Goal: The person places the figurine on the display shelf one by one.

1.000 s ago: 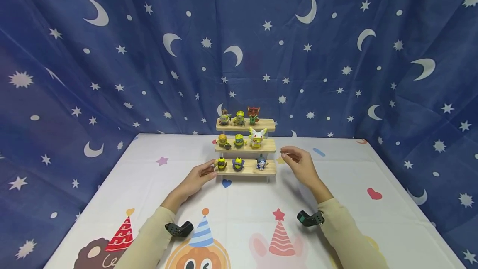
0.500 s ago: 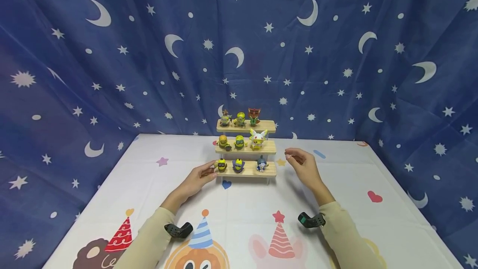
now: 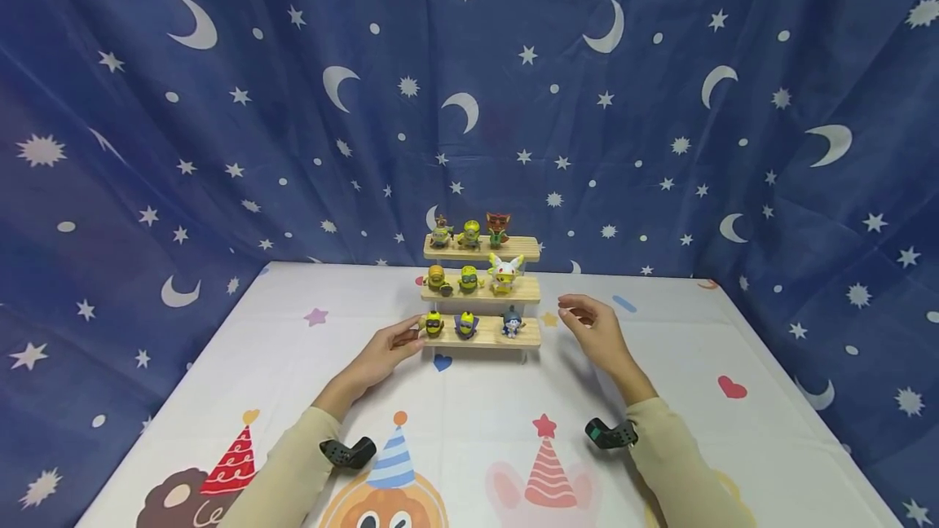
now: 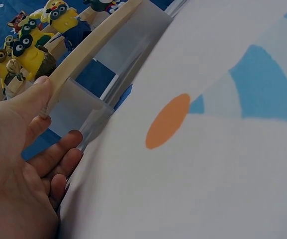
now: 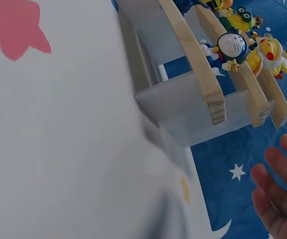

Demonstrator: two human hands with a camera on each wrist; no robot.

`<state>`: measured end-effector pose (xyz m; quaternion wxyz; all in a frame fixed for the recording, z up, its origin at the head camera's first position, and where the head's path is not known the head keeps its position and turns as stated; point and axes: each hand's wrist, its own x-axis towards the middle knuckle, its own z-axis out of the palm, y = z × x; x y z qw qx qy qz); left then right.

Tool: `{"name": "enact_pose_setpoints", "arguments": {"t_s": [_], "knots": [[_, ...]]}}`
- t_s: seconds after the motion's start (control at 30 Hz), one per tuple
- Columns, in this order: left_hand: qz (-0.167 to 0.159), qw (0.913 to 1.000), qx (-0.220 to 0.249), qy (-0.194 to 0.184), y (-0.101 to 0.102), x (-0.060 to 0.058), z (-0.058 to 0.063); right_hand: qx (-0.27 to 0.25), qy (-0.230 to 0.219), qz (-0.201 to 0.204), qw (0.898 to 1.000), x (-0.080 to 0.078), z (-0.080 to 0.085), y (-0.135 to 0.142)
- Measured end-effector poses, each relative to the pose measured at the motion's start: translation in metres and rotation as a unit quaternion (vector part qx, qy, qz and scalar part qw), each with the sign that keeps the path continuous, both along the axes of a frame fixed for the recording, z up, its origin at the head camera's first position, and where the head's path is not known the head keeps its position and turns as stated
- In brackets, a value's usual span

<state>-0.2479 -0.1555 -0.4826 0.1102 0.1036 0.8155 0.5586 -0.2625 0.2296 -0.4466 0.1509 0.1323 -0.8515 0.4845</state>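
A three-tier display stand with wooden boards [image 3: 487, 340] and translucent side supports [image 5: 178, 102] stands on the table. Its bottom board carries two yellow goggled figurines [image 4: 29, 57] and a blue-and-white cat figurine [image 5: 233, 47]. My left hand [image 3: 385, 349] pinches the left end of that board, thumb [image 4: 36, 94] on top and index finger below, the other fingers loosely bent beside the support. To the right of the stand, my right hand [image 3: 597, 332] holds nothing; its fingers are relaxed, a small gap from the board ends.
The middle board holds two yellow figurines and a white long-eared figurine [image 3: 504, 273]. On the top board are two more yellow ones and a fox figurine [image 3: 498, 231]. A white cloth [image 3: 469, 406] with party prints covers the table; a blue starry curtain [image 3: 469, 104] hangs behind.
My right hand has drawn slightly right, away from the stand. The left hand keeps its hold on the bottom board, and the figurines stay in place.
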Motion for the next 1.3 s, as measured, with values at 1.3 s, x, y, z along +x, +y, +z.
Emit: {"name": "enact_pose_setpoints", "arguments": {"t_s": [1.3], "knots": [[-0.018, 0.9996, -0.009, 0.021, -0.004, 0.002, 0.013, 0.067, -0.017, 0.000, 0.998, 0.004, 0.000, 0.010]]}}
